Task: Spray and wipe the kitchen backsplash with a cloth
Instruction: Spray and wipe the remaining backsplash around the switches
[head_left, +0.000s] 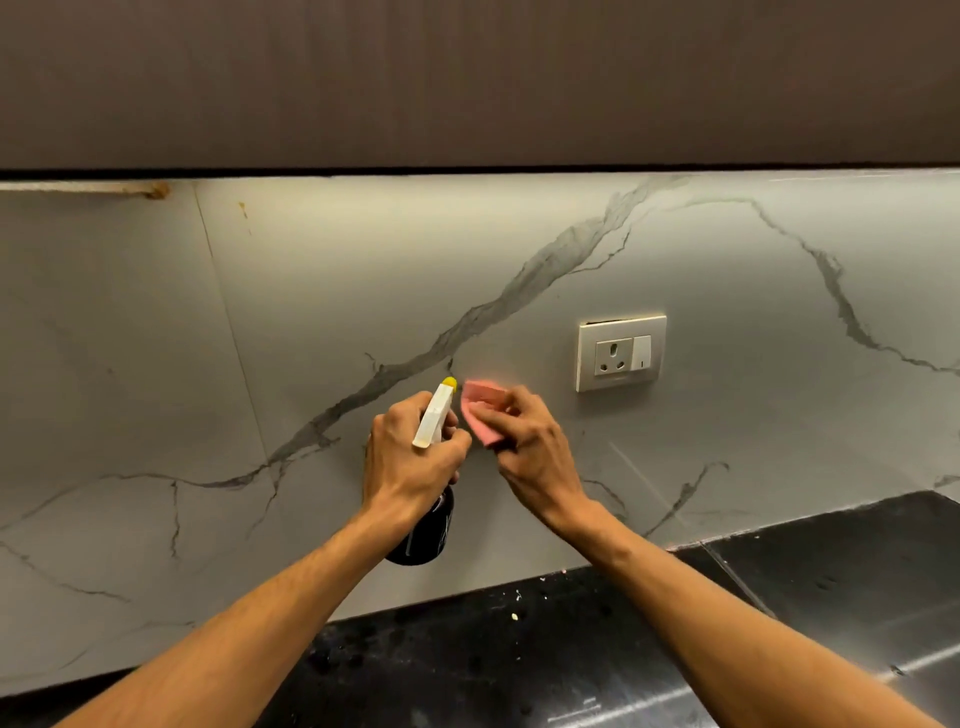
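A dark brown wall cabinet (467, 78) is seen across the top of the view. Below it, a pale grey marble-look backsplash (363, 291) with dark veins is spread across the whole width. A rust-brown stain (156, 191) is seen at its upper left edge. A glossy black table (779, 597) is set against the foot of the backsplash, and pale crumbs (514, 617) are scattered on it near the wall.

Two bare forearms are raised from the bottom edge toward the middle of the backsplash. The left hand (405, 457) is wrapped round the neck of a spray bottle (431, 530), and its grip is clenched on the bottle. The bottle's body is dark, its spray head is white, and its yellow nozzle (449, 383) is pointed at the wall. A faint pale marking on the body cannot be read.

The right hand (530, 441) is held just beside the left. A folded pink cloth (480, 397) is pinched in its grip, between thumb and curled fingers, just beside the nozzle. Whether the cloth touches the backsplash cannot be told.

A cream socket plate (621, 353) with one outlet and one switch is fixed to the backsplash, right of the hands. The mark on the switch is too small to be read.
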